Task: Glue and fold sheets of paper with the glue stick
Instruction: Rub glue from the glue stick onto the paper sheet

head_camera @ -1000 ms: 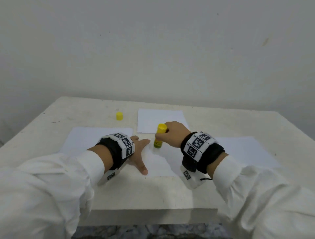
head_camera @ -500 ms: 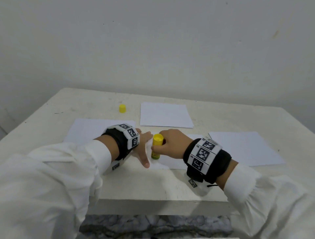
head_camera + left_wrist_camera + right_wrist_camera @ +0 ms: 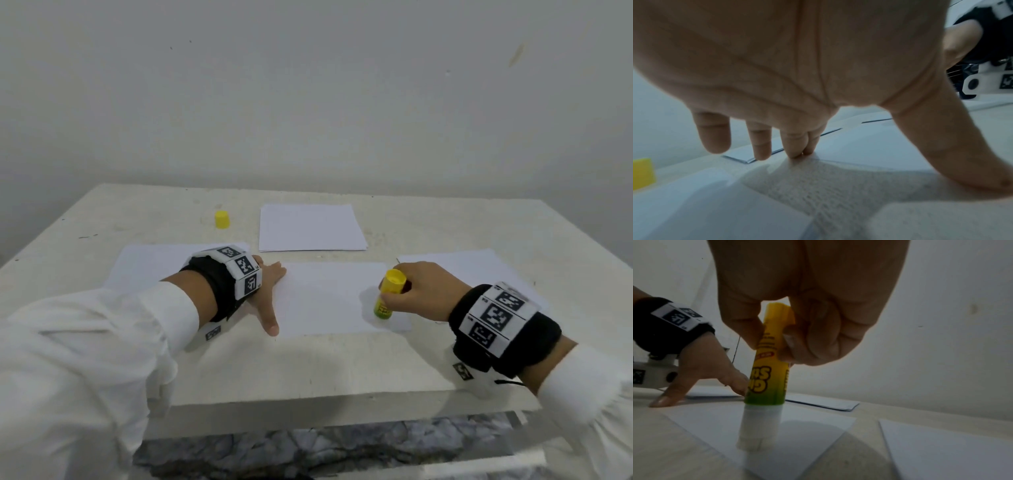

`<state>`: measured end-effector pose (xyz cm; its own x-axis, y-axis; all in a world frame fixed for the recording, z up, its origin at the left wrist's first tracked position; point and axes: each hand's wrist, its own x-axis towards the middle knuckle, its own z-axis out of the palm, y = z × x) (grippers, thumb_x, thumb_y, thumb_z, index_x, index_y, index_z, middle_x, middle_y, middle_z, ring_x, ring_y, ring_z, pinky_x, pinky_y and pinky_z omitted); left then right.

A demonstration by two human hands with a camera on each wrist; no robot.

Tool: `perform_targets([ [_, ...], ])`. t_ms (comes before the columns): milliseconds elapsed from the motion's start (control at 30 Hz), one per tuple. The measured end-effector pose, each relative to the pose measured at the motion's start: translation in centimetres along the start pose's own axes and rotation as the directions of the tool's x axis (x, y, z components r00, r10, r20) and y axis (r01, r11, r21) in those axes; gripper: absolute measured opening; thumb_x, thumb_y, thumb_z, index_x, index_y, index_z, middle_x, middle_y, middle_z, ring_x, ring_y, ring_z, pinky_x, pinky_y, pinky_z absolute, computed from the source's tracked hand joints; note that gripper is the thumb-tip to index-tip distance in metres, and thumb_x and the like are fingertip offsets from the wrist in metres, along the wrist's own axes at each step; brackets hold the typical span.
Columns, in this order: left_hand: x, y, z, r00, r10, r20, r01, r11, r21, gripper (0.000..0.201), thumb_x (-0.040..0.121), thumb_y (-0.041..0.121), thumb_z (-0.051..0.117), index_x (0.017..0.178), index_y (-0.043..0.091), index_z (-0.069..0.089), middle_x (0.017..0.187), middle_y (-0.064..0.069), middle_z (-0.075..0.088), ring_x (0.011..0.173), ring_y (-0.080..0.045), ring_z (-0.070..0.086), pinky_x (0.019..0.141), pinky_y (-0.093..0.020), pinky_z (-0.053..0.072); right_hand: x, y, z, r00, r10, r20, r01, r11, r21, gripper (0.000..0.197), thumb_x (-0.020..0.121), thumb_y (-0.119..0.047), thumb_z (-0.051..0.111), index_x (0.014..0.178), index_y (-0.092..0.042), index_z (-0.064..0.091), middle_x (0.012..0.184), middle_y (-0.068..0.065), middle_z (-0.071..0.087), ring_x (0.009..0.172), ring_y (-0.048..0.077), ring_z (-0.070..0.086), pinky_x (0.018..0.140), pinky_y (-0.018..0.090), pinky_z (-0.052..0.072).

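Head view: my right hand (image 3: pixel 423 291) grips the glue stick (image 3: pixel 388 294) upright, fingers and thumb curled round its upper barrel, tip down on the near right part of the middle sheet (image 3: pixel 329 298). My left hand (image 3: pixel 269 291) lies flat at that sheet's left edge, fingers straight and spread, thumb pointing toward me. Yellow cap (image 3: pixel 222 219) stands alone further back on the table (image 3: pixel 308 370), just left of a small stack of paper (image 3: pixel 310 228). One more sheet (image 3: pixel 154 263) partly under my left wrist, another sheet (image 3: pixel 479 267) beyond my right hand

Left wrist view: palm fills the top, fingers (image 3: pixel 795 144) extended, two of them side by side touching the paper edge, thumb (image 3: pixel 953 146) pressed down to the right. Cap (image 3: pixel 643 173) at far left, blurred

Right wrist view: glue stick (image 3: pixel 769 369) clamped between thumb and curled fingers (image 3: pixel 818 337), white glue core pressed on the sheet (image 3: pixel 807 431), stick close to vertical. Left hand (image 3: pixel 702 369) behind it, fingers splayed on the table, apart from the stick
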<state>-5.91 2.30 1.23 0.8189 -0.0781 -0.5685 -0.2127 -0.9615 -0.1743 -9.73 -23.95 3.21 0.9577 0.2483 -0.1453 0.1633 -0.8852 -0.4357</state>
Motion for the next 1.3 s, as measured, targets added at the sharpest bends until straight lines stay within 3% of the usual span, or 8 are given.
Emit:
perform_targets([
  [133,-0.1,0.2,-0.2,0.999,0.022,-0.023,-0.022,1.0,0.012,0.121,0.06,0.062,0.079,0.151,0.031,0.005,0.154,-0.004,0.017,0.14,-0.031,0.02,0.112,-0.045,0.023,1.1,1.2,-1.3,1.0,0.031,0.007,-0.031,0.999,-0.016,0.028,0.082,-0.027,0.064,0.093,-0.001,0.063,0.087,0.01,0.064,0.076,0.021,0.055,0.066,0.032,0.045],
  [267,0.6,0.5,-0.5,0.995,0.085,-0.047,-0.08,0.992,0.102,0.123,0.052,0.07,0.078,0.15,0.036,0.011,0.155,0.006,0.02,0.141,-0.024,0.017,0.112,-0.047,0.02,4.6,1.0,-2.6,0.983,0.095,-0.155,-0.096,0.995,-0.004,0.028,0.085,-0.026,0.062,0.067,-0.013,0.045,0.066,0.0,0.045,0.061,0.014,0.041,0.053,0.027,0.031],
  [400,0.9,1.2,-1.1,0.998,0.031,-0.046,-0.024,0.988,0.151,0.118,0.05,0.071,0.077,0.147,0.038,0.018,0.152,0.002,0.021,0.14,-0.025,0.017,0.112,-0.051,0.023,7.9,1.3,-2.6,0.978,0.147,-0.151,-0.144,0.989,0.031,0.036,0.084,-0.026,0.061,0.06,-0.015,0.036,0.06,0.0,0.038,0.054,0.013,0.036,0.05,0.026,0.026],
  [533,1.1,3.6,-2.8,0.995,0.029,-0.095,-0.023,0.998,0.065,0.1,0.062,0.068,0.072,0.145,0.031,0.033,0.154,-0.004,0.012,0.14,-0.03,0.019,0.111,-0.052,0.026,8.9,1.9,-1.9,0.981,0.16,-0.113,-0.158,0.987,0.027,0.034,0.083,-0.028,0.06,0.062,-0.016,0.037,0.062,-0.001,0.039,0.055,0.013,0.037,0.051,0.025,0.027],
  [633,2.0,7.5,-4.1,0.975,0.145,-0.168,-0.148,0.989,-0.003,0.092,0.075,0.06,0.067,0.15,0.03,0.023,0.158,-0.002,0.011,0.141,-0.029,0.022,0.113,-0.047,0.025,9.2,2.2,-2.0,0.983,0.149,-0.111,-0.147,0.989,0.031,0.034,0.084,-0.028,0.06,0.062,-0.016,0.037,0.062,-0.001,0.04,0.055,0.013,0.037,0.05,0.025,0.027],
  [767,3.1,12.0,-4.7,0.982,0.166,-0.093,-0.159,0.985,0.07,0.085,0.087,0.049,0.059,0.153,0.027,0.01,0.159,-0.005,0.011,0.143,-0.031,0.02,0.114,-0.048,0.024,9.4,2.3,-2.3,0.991,0.11,-0.074,-0.111,0.994,-0.015,0.033,0.085,-0.031,0.06,0.064,-0.017,0.039,0.066,-0.001,0.042,0.058,0.012,0.039,0.051,0.025,0.029],
  [1100,3.5,12.3,-5.3,0.987,0.152,-0.047,-0.15,0.988,0.03,0.081,0.088,0.041,0.063,0.152,0.028,0.015,0.155,-0.007,0.02,0.14,-0.029,0.025,0.111,-0.039,0.027,5.7,3.2,-2.3,0.997,-0.07,0.014,0.071,0.997,-0.026,0.031,0.085,-0.028,0.06,0.065,-0.015,0.041,0.064,-0.002,0.043,0.058,0.011,0.039,0.054,0.024,0.031],
  [1300,3.9,12.3,-4.9,0.989,0.139,-0.057,-0.139,0.99,0.011,0.083,0.088,0.04,0.064,0.152,0.028,0.014,0.155,-0.007,0.018,0.142,-0.028,0.022,0.114,-0.037,0.024,1.4,3.4,-2.3,0.985,-0.115,0.128,0.119,0.993,-0.017,0.024,0.084,-0.029,0.062,0.086,-0.005,0.06,0.077,0.0,0.056,0.069,0.012,0.048,0.061,0.023,0.038],
])
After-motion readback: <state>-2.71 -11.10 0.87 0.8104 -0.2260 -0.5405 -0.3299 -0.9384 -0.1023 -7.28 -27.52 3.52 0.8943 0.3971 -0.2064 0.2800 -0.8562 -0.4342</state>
